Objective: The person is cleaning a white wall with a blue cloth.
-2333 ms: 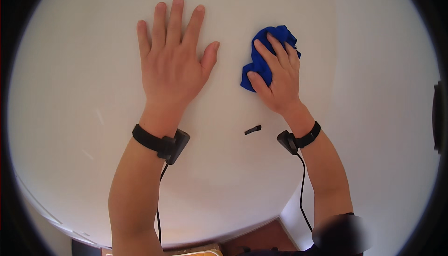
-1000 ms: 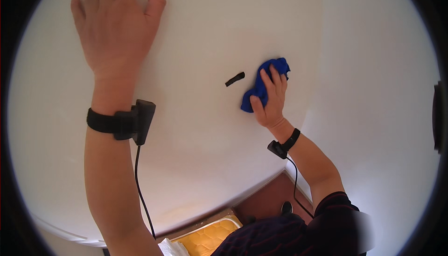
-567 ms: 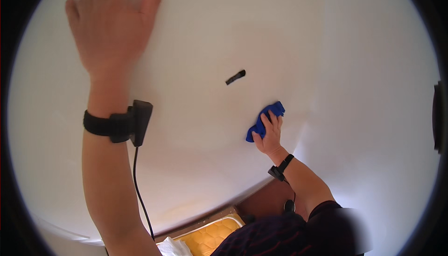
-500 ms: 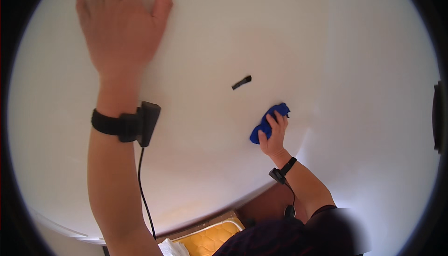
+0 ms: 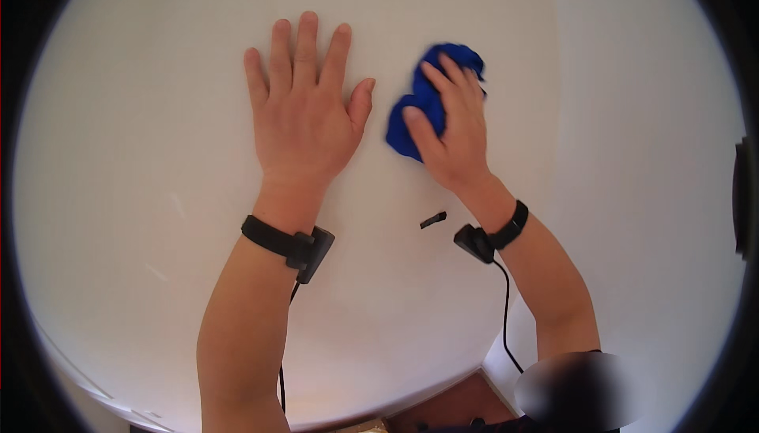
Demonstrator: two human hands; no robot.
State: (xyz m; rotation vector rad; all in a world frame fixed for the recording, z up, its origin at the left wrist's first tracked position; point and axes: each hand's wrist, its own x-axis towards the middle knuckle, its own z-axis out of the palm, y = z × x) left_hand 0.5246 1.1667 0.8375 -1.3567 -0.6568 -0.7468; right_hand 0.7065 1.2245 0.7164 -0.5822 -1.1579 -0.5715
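Note:
A crumpled blue cloth (image 5: 427, 105) lies pressed on a smooth white surface (image 5: 142, 93), right of the middle. My right hand (image 5: 458, 129) closes over it from the right, thumb and fingers on the fabric. To the left, my left hand (image 5: 304, 113) is spread with fingers apart, holding nothing, and it seems to rest on the same surface. A small, narrow black object (image 5: 433, 220) sits below the cloth, close to my right wrist; its kind I cannot make out.
Each wrist carries a black strap with a small black box and a cable (image 5: 507, 306). At the lower edge shows a reddish-brown patch (image 5: 447, 407), beyond the white surface's rim. A pale surface (image 5: 632, 196) stretches along the right.
My right hand and the cloth have gone from the near side of the black object to its far side. In view, my left hand has come nearer and rightward; the view itself has shifted.

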